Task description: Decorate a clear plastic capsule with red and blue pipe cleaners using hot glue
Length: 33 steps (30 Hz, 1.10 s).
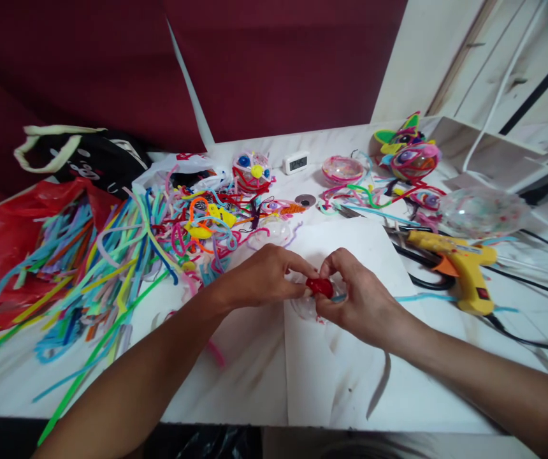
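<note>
The white table [255, 376] runs under everything, and a white sheet of paper [341, 370] lies on it directly beneath the fingers. Well to the left of the fingers sits a red plastic bag [1, 242] with a wide heap of coloured pipe cleaners [111, 255] spilling from it toward the middle. Behind that heap, far up and left of the fingers, is a black tote bag [87, 159]. To the right of the fingers, near but apart from them, a yellow glue gun [460, 268] lies on its side with its black cord trailing off, and beyond it rests a clear plastic ball [482, 210] speckled with colour. Far beyond the fingers stand a decorated ball figure [410, 153], a smaller clear ball wrapped in red [252, 171], a pink-trimmed half shell [342, 169] and a small white digital clock [295, 162].

The left hand [264, 277] and right hand [362, 299] meet over the paper. Both are closed in a pinch, fingertips curled in on a small red piece [319, 287] held between them: the left thumb and forefinger grip its left end, the right fingers wrap its right side. Just under the fingertips a clear round shell [302, 309] shows faintly; whether the red piece touches it cannot be told. A thin light blue strand [415, 297] lies just right of the right hand's fingers
</note>
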Tool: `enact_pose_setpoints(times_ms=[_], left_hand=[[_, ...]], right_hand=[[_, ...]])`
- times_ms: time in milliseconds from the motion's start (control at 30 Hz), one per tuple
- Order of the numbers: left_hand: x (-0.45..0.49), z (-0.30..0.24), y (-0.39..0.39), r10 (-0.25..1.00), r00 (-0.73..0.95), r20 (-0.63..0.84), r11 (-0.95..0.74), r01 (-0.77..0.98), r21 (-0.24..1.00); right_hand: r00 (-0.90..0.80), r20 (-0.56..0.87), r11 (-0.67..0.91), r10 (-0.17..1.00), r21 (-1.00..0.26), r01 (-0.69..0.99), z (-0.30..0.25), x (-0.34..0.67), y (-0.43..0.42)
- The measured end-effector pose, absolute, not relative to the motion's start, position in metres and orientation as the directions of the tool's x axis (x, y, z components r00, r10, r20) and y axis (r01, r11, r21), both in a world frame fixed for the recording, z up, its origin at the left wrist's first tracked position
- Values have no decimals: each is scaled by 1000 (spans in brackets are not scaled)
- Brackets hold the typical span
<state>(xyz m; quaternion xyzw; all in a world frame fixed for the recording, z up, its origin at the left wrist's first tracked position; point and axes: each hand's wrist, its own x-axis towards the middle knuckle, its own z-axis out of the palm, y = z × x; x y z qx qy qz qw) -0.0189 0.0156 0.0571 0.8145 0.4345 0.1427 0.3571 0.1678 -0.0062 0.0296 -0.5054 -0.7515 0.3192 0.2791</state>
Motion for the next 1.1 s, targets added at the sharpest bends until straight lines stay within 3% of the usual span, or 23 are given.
enact_pose_setpoints(times_ms=[333, 633, 1100], left_hand=[[-17, 47, 6, 899, 437, -26, -284, 629, 724], [-25, 27, 6, 907, 418, -53, -127, 390, 912], [-25, 29, 0, 918, 392, 51, -228, 421, 878]], right_hand=[[-363, 183, 369, 914, -749, 550, 25, 173, -9], [-370, 202, 389, 907, -741, 547, 22, 174, -8], [-383, 238, 430, 892, -704, 565, 22, 175, -10]])
